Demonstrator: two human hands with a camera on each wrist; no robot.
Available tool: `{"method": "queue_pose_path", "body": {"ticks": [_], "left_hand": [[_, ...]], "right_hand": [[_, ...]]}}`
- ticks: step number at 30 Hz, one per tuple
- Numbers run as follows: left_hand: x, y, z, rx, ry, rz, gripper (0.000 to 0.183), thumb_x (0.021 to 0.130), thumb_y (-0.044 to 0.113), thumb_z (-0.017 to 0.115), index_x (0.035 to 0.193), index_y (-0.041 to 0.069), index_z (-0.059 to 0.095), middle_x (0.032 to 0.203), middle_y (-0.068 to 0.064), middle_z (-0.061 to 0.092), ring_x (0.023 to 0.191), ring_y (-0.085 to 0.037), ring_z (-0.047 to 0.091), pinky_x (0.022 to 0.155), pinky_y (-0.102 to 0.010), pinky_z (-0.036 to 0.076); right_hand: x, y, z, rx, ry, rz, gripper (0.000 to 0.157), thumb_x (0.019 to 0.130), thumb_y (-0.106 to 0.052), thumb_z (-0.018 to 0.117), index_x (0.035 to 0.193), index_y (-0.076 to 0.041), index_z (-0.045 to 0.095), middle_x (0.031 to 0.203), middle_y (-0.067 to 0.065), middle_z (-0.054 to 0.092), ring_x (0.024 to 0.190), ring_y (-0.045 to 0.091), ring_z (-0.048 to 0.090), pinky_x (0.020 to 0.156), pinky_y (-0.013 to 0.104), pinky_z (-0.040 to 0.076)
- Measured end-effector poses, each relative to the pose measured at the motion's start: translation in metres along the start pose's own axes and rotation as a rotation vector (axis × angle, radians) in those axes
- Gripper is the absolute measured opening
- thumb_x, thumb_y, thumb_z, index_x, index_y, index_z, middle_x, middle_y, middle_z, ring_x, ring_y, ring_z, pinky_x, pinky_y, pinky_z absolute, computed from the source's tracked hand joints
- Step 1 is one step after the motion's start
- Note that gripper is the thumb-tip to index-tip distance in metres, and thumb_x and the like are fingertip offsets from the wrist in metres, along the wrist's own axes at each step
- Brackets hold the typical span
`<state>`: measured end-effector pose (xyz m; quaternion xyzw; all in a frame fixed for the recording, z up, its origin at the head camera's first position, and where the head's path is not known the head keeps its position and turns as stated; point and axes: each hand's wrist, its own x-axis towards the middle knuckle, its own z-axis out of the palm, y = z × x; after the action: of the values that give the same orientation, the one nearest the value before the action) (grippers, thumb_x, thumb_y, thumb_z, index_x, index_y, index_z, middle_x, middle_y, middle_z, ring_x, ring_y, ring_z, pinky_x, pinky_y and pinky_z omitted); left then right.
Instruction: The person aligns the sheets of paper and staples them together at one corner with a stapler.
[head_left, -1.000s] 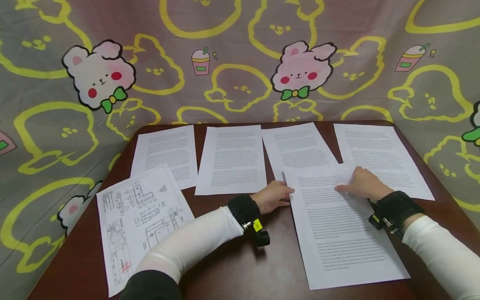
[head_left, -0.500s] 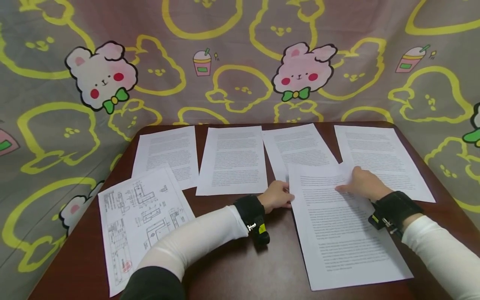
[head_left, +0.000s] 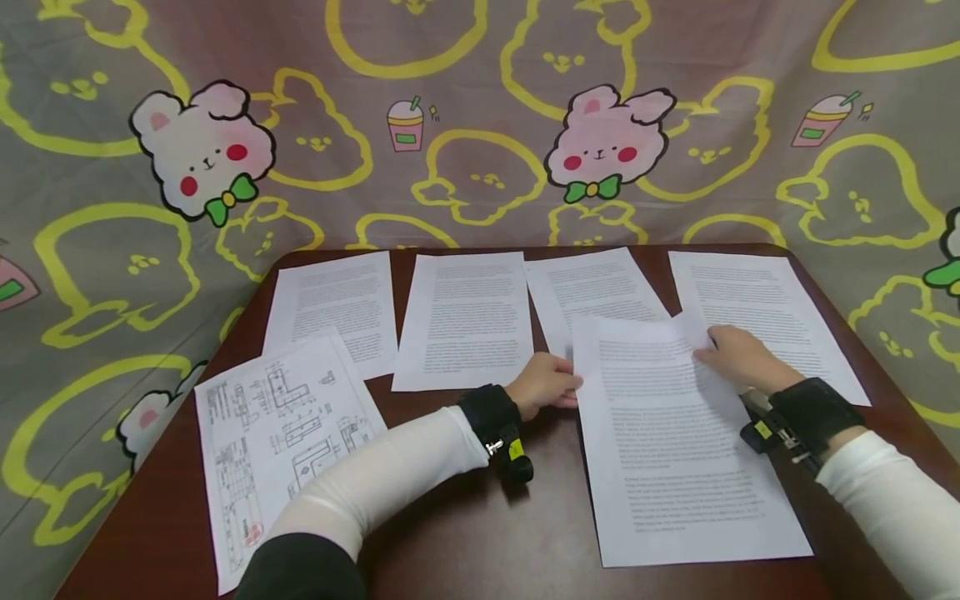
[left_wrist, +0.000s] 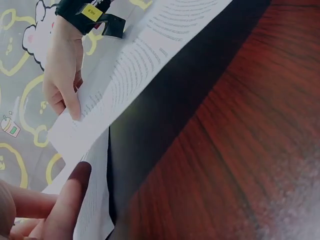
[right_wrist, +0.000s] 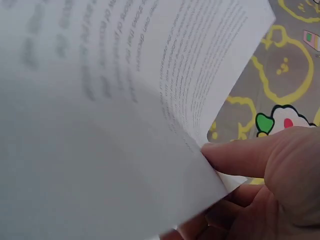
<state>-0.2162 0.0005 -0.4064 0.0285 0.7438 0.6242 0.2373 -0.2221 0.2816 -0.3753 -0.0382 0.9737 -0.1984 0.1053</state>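
Observation:
A printed sheet of paper (head_left: 675, 467) is raised off the table in the head view, its upper part bent. My left hand (head_left: 543, 385) pinches its left edge near the upper corner. On the opposite edge my right hand (head_left: 742, 357) grips the sheet, thumb on the printed face and fingers behind, as the right wrist view shows at the thumb (right_wrist: 240, 156). The left wrist view has a dark shadow under the lifted paper (left_wrist: 145, 60), with a left finger (left_wrist: 70, 200) at its edge. Parts of the fingers are hidden behind the paper.
Several text pages lie along the table's back: far left (head_left: 337, 312), centre left (head_left: 468, 321), centre right (head_left: 600, 287) and far right (head_left: 765, 308). A sheet of technical drawings (head_left: 285, 425) lies at left, partly under my left arm. A patterned cloth (head_left: 480, 100) hangs behind the brown table (head_left: 465, 533).
The sheet has risen slightly and shifted a little left and away, its upper part now bending. My right hand has gone from lying over its face to gripping its right edge.

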Motion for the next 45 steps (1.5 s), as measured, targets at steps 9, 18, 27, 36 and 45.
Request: {"method": "queue_pose_path", "body": {"ticks": [9,18,27,36,45], "left_hand": [[-0.002,0.004,-0.013,-0.019,0.018,0.012,0.027,0.093,-0.003,0.059,0.117,-0.017,0.057,0.084,-0.015,0.064,0.063,-0.013,0.061,0.065,-0.03,0.057],[-0.01,0.007,-0.04,0.061,0.031,0.072,0.026,0.095,0.001,0.058,0.116,-0.013,0.06,0.087,-0.012,0.062,0.069,-0.015,0.06,0.066,-0.031,0.057],[-0.02,0.006,-0.071,0.109,0.071,0.066,0.025,0.095,0.005,0.058,0.115,-0.009,0.063,0.097,-0.016,0.065,0.076,-0.018,0.063,0.064,-0.03,0.057],[-0.023,0.004,-0.096,0.182,0.114,0.034,0.028,0.096,0.008,0.058,0.119,-0.008,0.061,0.097,-0.016,0.066,0.073,-0.017,0.063,0.061,-0.027,0.055],[-0.017,0.005,-0.122,0.345,0.124,0.063,0.025,0.095,0.011,0.063,0.112,-0.008,0.065,0.093,-0.016,0.067,0.07,-0.017,0.063,0.061,-0.029,0.056]], "right_hand": [[-0.001,0.001,-0.002,0.065,0.021,-0.038,0.048,0.099,-0.013,0.05,0.127,0.025,0.039,0.118,0.043,0.048,0.099,0.047,0.054,0.082,0.055,0.046],[-0.001,-0.015,-0.004,0.134,0.041,-0.135,0.034,0.097,-0.007,0.051,0.117,0.02,0.047,0.104,0.033,0.056,0.085,0.037,0.053,0.069,0.041,0.043],[0.004,-0.038,0.003,0.258,0.002,-0.208,0.039,0.095,0.0,0.047,0.128,0.021,0.041,0.11,0.034,0.057,0.09,0.038,0.059,0.076,0.045,0.048],[0.018,-0.057,0.015,0.298,-0.026,-0.221,0.043,0.096,0.0,0.045,0.133,0.02,0.037,0.115,0.034,0.057,0.091,0.036,0.061,0.076,0.043,0.049],[0.036,-0.073,0.027,0.267,-0.022,-0.211,0.04,0.095,0.0,0.047,0.129,0.018,0.042,0.114,0.033,0.058,0.09,0.035,0.061,0.071,0.037,0.052]]}}
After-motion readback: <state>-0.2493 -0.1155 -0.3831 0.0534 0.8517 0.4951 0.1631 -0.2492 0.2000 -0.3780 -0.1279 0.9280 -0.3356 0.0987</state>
